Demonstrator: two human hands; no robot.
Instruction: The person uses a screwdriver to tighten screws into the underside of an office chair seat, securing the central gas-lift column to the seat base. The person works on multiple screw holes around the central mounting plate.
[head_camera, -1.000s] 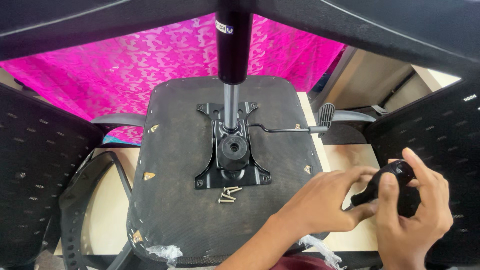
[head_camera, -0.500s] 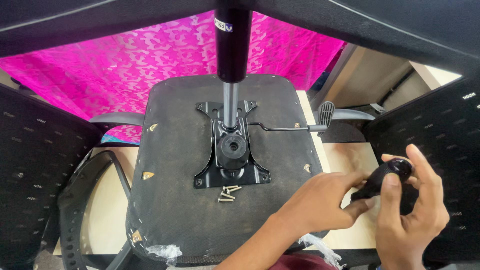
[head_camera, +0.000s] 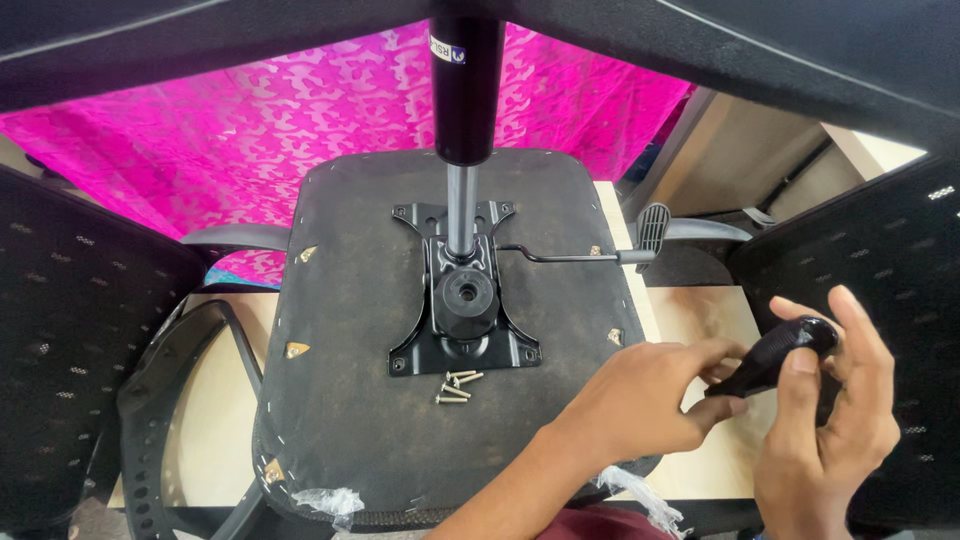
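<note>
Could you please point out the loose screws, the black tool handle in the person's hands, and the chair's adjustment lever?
loose screws (head_camera: 455, 387): head view, middle of the small pile on the seat underside.
black tool handle (head_camera: 775, 355): head view, its mid-length between both hands.
adjustment lever (head_camera: 655, 226): head view, its flat paddle end.

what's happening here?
A person has an upturned chair seat in front of them, its metal plate and gas cylinder pointing up. Both hands hold a black tool handle off the seat's right edge: left hand at its lower end, right hand around the top. Loose screws lie on the seat by the plate.
</note>
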